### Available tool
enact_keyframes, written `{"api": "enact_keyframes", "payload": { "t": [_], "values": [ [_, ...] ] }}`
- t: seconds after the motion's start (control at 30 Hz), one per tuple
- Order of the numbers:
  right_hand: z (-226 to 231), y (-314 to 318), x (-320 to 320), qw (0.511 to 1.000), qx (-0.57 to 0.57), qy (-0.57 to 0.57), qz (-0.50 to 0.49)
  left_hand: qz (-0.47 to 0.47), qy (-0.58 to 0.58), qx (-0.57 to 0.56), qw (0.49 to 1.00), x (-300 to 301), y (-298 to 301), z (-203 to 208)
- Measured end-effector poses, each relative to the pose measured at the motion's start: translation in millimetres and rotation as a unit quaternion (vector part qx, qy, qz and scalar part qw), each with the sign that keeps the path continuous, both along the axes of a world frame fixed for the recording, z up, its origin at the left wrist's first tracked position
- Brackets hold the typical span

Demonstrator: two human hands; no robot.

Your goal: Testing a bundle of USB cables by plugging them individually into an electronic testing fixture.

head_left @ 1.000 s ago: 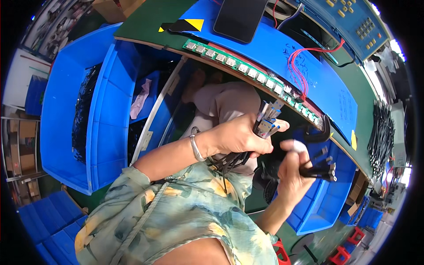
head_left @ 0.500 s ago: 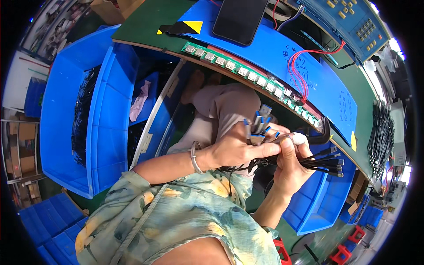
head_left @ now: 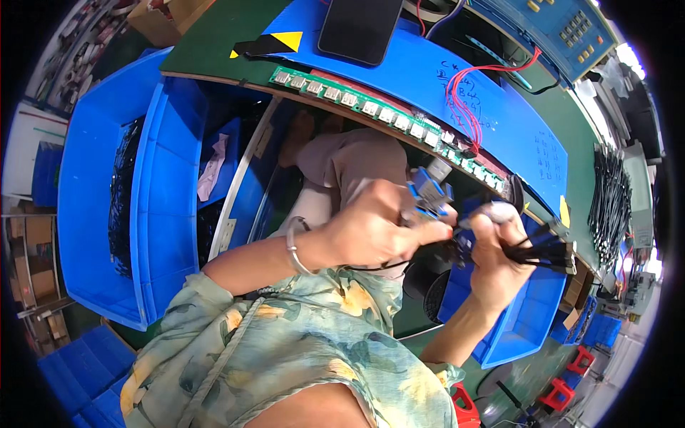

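Note:
My left hand (head_left: 374, 225), a bracelet on its wrist, is closed around a bunch of USB plugs (head_left: 430, 191) with blue inserts, which stick up past my fingers. My right hand (head_left: 497, 260) grips the other ends of the black cables; their small dark connectors (head_left: 548, 251) fan out to the right, smeared by motion. A light wrapping covers one right fingertip. Both hands are held above my lap, just in front of the bench edge. Beyond them, a long green circuit board (head_left: 385, 114) with a row of metal sockets lies along that edge.
Blue bins stand at left (head_left: 153, 214) and under the bench at right (head_left: 510, 328). On the blue sheet (head_left: 428, 64) lie a black phone (head_left: 359, 30) and red wires (head_left: 457, 93). A pile of black cables (head_left: 611, 200) rests at the bench's right. Red stools (head_left: 559, 394) stand behind.
My hands have moved apart: the right one shifted to the right with its cable ends, the left slightly left. The whole view has shifted a little.

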State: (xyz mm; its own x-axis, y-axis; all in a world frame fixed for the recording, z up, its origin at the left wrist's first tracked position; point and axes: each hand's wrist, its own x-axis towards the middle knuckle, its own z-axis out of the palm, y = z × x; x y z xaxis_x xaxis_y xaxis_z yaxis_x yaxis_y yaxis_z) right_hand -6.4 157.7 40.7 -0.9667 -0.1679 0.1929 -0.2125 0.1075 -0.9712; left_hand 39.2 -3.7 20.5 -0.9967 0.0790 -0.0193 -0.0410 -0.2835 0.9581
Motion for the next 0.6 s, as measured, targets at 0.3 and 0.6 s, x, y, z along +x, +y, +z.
{"api": "enact_keyframes", "payload": {
  "t": [0.3,0.6],
  "values": [
    [-7,7,37,0.994,0.029,-0.092,0.045,0.153,0.032,0.21,0.965,-13,-16,-1],
    [-49,15,36,0.937,-0.237,-0.223,-0.126,-0.017,-0.07,0.219,0.973,6,-11,1]
  ]
}}
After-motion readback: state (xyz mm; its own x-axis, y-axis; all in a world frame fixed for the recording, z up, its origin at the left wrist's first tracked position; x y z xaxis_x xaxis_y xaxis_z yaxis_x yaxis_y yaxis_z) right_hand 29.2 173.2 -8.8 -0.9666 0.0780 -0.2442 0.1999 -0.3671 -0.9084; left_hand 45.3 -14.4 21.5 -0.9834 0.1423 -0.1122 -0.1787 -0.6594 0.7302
